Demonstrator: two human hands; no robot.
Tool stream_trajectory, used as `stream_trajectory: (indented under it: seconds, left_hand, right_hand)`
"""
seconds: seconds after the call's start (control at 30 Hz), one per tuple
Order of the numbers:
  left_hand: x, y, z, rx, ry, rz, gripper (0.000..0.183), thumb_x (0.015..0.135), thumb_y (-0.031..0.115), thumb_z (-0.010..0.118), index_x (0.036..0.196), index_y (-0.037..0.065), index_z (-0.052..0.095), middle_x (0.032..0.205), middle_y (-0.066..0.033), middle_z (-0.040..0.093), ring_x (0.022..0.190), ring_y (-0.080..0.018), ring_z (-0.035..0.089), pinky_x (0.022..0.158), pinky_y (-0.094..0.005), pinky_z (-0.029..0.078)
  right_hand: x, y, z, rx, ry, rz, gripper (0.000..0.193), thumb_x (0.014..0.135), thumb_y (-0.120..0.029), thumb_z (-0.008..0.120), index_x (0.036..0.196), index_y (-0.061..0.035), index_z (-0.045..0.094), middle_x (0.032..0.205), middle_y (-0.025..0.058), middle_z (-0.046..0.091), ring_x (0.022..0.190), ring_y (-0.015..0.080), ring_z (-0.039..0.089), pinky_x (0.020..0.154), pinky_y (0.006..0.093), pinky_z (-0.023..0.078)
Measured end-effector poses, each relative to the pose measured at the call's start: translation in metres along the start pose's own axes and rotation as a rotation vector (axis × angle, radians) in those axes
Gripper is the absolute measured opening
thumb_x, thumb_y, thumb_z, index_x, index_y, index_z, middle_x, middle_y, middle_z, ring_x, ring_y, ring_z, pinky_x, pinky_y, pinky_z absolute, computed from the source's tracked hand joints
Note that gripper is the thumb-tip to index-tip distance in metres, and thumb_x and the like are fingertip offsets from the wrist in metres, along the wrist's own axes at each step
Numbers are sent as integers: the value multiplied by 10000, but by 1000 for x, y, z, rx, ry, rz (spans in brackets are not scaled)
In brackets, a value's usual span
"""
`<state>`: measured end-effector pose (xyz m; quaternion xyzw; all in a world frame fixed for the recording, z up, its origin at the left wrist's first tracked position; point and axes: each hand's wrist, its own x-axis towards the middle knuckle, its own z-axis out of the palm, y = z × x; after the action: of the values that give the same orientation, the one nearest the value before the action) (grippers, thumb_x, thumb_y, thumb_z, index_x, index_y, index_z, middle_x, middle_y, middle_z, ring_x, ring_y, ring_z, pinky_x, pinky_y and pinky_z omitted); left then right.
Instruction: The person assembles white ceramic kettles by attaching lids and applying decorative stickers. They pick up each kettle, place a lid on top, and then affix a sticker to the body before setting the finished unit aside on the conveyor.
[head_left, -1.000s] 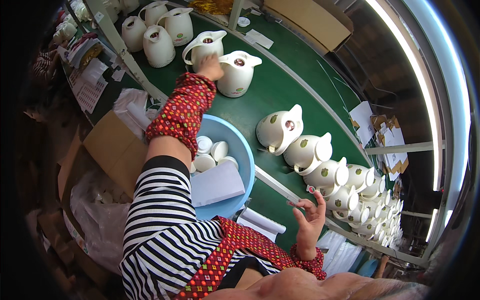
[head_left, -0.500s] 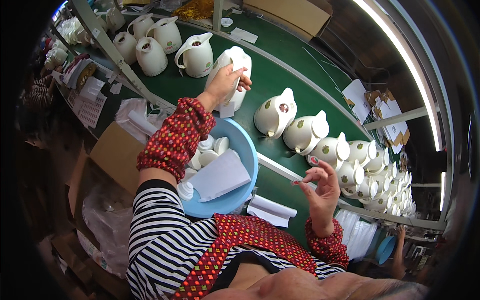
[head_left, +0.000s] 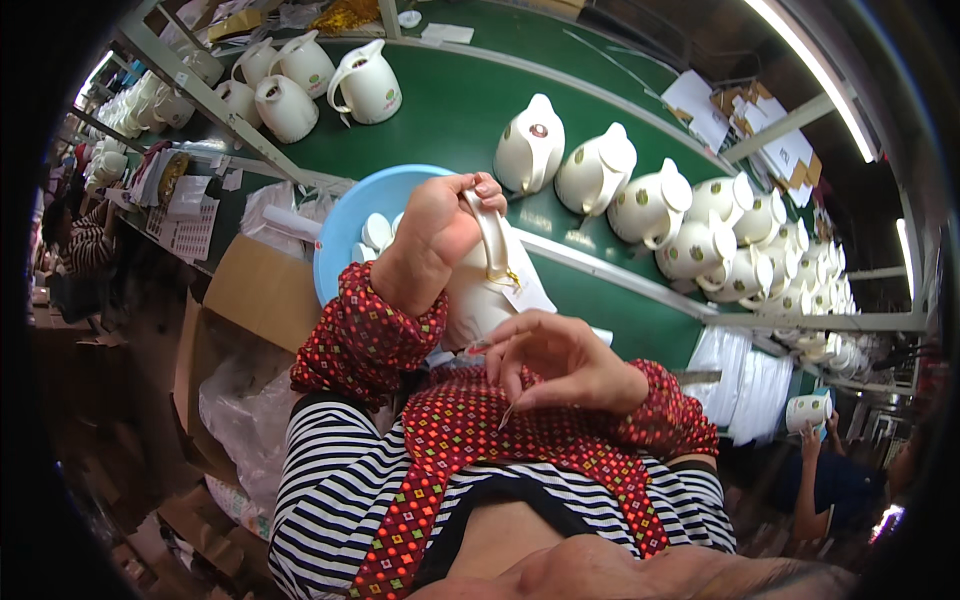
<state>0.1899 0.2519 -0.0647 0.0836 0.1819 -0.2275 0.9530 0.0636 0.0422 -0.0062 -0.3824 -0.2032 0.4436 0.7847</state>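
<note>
My left hand (head_left: 440,235) is closed round the handle of a cream vacuum jug (head_left: 470,305), which is tilted near my lap. From the handle a white paper tag (head_left: 530,294) hangs on a gold cord. Close to the jug's body, my right hand (head_left: 575,365) has its fingers bent, with a small clear sticker (head_left: 477,348) with red print at the fingertips. A second thin piece (head_left: 507,416) shows by the thumb, too narrow to make out. Part of the jug is hidden behind both hands.
Behind my left hand stands a light-blue basin (head_left: 333,215) with white lids (head_left: 377,232) in it. Several jugs (head_left: 530,145) line the green bench (head_left: 450,90) on the right; more jugs (head_left: 367,85) stand far left. An open cardboard box (head_left: 255,290) sits left; another person's hands (head_left: 820,435) show right.
My left hand has brought the jug off the bench and down toward my lap, tilting it. My right hand has moved left, up to the jug, with the sticker.
</note>
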Motion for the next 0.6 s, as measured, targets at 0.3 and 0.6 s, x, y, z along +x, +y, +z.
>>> stream_trajectory:
  seconds: [0.3,0.6]
  left_hand:
    - [-38,-47,-26,37,95,-99,163,1059,11,380,1189,-69,435,884,-62,459,730,-142,449,683,-287,433]
    - [-55,-69,-32,183,109,-142,271,1063,25,359,1320,-62,354,905,-47,470,718,-135,453,694,-282,417]
  right_hand:
    - [-60,-1,-30,-217,429,-329,650,809,59,785,1401,11,521,1055,106,660,922,138,648,1140,412,417]
    - [-47,28,-6,-741,410,-50,797,820,37,779,1522,-71,418,872,21,673,915,124,659,1008,328,453]
